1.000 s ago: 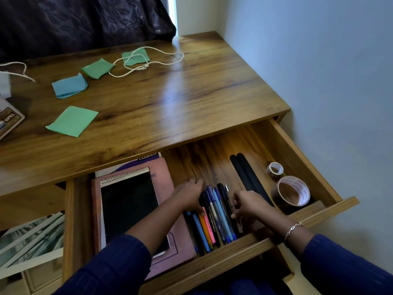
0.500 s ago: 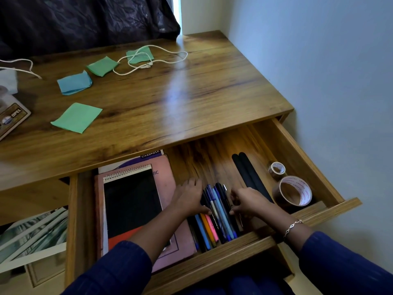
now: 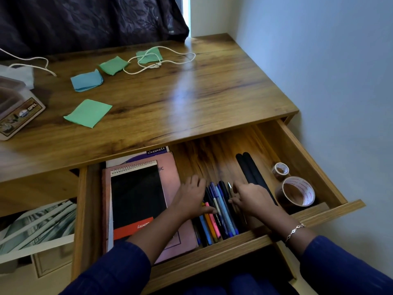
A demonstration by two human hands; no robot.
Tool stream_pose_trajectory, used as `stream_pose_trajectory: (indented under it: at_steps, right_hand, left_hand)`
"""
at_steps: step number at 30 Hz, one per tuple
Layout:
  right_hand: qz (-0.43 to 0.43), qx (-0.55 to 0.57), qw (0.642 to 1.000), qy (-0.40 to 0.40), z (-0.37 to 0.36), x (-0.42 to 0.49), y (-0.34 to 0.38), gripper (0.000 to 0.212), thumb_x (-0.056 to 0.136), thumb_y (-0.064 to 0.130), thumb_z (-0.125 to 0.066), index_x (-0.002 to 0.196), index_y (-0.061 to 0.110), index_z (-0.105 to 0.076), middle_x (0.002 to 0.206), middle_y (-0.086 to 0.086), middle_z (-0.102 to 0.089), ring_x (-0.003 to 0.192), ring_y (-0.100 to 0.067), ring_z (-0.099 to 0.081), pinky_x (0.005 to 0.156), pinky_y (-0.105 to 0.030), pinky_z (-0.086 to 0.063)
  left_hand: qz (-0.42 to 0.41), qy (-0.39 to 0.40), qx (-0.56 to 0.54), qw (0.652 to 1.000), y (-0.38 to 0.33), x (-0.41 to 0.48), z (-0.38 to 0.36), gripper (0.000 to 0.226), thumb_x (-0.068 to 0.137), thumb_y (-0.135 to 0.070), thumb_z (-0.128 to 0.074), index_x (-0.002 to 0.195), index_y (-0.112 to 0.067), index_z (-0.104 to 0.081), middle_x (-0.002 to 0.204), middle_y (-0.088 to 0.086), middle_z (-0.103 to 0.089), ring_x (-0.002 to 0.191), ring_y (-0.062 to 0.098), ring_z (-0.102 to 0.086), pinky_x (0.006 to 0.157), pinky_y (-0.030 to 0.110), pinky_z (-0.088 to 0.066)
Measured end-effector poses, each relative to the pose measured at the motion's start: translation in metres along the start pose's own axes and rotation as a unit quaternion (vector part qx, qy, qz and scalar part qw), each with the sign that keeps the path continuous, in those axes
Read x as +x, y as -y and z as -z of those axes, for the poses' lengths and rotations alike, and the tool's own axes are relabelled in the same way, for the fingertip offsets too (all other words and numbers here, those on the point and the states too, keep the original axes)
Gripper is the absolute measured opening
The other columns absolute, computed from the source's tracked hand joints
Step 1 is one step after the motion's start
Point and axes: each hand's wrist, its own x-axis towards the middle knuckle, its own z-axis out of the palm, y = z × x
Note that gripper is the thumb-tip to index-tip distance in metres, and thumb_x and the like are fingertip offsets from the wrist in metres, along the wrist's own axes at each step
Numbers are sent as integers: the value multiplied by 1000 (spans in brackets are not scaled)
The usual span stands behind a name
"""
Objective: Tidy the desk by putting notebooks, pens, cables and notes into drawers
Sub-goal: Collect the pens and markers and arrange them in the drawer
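The wooden drawer [image 3: 234, 249] under the desktop stands pulled out. Inside at its left lies a stack of notebooks [image 3: 138, 199], a black spiral pad on a pink one. In the drawer's middle lies a bundle of coloured pens [image 3: 222, 213], side by side. My left hand [image 3: 190, 199] rests flat against the bundle's left side, thumb across the pens. My right hand [image 3: 252, 198] touches the right side with bent fingertips. On the desktop lie a green note [image 3: 88, 112], a blue note [image 3: 86, 80], two more green notes [image 3: 113, 65] and a white cable [image 3: 168, 59].
Two black sticks [image 3: 249, 167] and two tape rolls [image 3: 295, 192] lie in the drawer's right part. A labelled box [image 3: 19, 111] and a second white cable [image 3: 32, 61] sit at the desk's left. A wall runs along the right, and a dark curtain hangs behind.
Both hands stay at the pen bundle. My left thumb has slid over the pens and my right fingers have shifted slightly along them.
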Motion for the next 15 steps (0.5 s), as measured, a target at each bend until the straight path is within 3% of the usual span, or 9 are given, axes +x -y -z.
stream_pose_trajectory:
  at_steps: [3, 6, 10, 15]
  right_hand:
    - [71, 43, 993, -81, 5, -9, 9, 32, 91, 44, -47, 112, 19, -47, 105, 1, -57, 92, -14, -54, 71, -23, -43]
    - [127, 62, 988, -66, 10, -15, 18, 34, 93, 44, -45, 118, 22, -47, 117, 3, -50, 102, -12, -49, 80, -21, -41]
    - [133, 73, 988, -24, 8, -28, 25, 39, 94, 43, -43, 129, 25, -41, 127, 2, -47, 113, -14, -45, 88, -24, -39]
    - [139, 78, 987, -24, -2, -44, 30, 40, 96, 44, -38, 131, 25, -40, 128, 2, -47, 112, -14, -46, 84, -22, -37]
  left_hand:
    - [19, -80, -44, 996, -6, -12, 1, 71, 82, -57, -55, 136, -17, -33, 135, 3, -36, 124, 17, -33, 101, 26, -32]
    - [50, -136, -88, 986, -13, -27, 3, 65, 87, -54, -49, 137, -15, -33, 137, 4, -36, 127, 16, -32, 103, 23, -28]
    - [78, -149, -173, 970, -23, -52, 1, 65, 90, -51, -46, 141, -18, -26, 143, 0, -32, 132, 11, -27, 104, 20, -24]
    - [104, -138, -199, 965, -38, -74, -4, 64, 92, -51, -42, 143, -18, -23, 143, -1, -31, 132, 11, -26, 105, 23, -26]
